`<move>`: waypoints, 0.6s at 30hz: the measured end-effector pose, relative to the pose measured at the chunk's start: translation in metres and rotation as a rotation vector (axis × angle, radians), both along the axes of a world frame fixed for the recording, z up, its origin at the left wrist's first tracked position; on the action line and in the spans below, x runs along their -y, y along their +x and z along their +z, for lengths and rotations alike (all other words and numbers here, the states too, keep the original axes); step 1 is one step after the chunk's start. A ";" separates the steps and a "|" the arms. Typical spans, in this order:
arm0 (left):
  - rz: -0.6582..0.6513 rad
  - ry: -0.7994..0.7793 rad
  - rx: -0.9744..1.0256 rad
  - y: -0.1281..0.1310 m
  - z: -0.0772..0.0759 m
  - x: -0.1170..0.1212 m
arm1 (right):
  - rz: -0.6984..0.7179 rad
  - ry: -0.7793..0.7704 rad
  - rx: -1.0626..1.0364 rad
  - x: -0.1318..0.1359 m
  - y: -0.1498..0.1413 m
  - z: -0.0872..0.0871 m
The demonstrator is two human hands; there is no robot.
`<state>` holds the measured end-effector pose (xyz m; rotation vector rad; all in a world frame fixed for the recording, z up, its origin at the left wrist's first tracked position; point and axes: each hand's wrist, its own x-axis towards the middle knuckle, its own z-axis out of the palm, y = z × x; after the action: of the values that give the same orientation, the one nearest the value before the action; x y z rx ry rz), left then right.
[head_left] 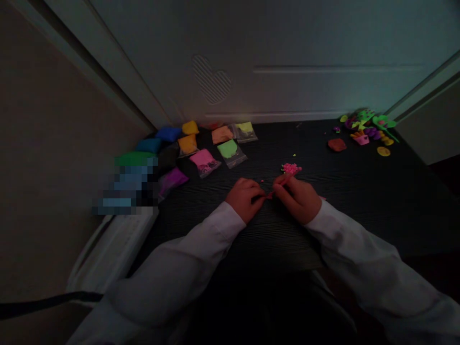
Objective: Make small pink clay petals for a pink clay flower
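Note:
My right hand [297, 199] is closed in a pinch around a thin pink stick [286, 179], which slants down toward my left hand. Fingers curled together, my left hand [246, 197] meets the low end of the stick just above the dark table. A small reddish bit shows at its fingertips, too dim to make out. Just beyond my right hand sits a cluster of small pink clay pieces [290, 168] with some green at its edge. One tiny pink crumb [262, 181] lies on the table between the hands.
Bags of coloured clay, such as a pink one [204, 160] and a green one [230, 151], lie at the back left. A white case [118, 249] stands at the left edge. Back right are a red-brown clay lump [337, 144] and several clay flowers [383, 122]. A white panel [305, 91] rises behind.

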<state>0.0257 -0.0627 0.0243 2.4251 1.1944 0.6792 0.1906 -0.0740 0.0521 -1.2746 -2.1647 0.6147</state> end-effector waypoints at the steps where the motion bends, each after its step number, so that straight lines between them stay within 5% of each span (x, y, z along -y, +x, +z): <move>1: 0.001 0.004 -0.004 0.000 0.000 0.000 | 0.005 0.000 0.011 -0.001 0.000 -0.001; 18: 0.013 0.019 -0.001 0.000 -0.002 0.002 | 0.000 0.041 0.073 -0.001 -0.004 -0.005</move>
<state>0.0260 -0.0645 0.0221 2.4358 1.2108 0.6967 0.1861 -0.0727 0.0471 -1.2943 -2.2248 0.5284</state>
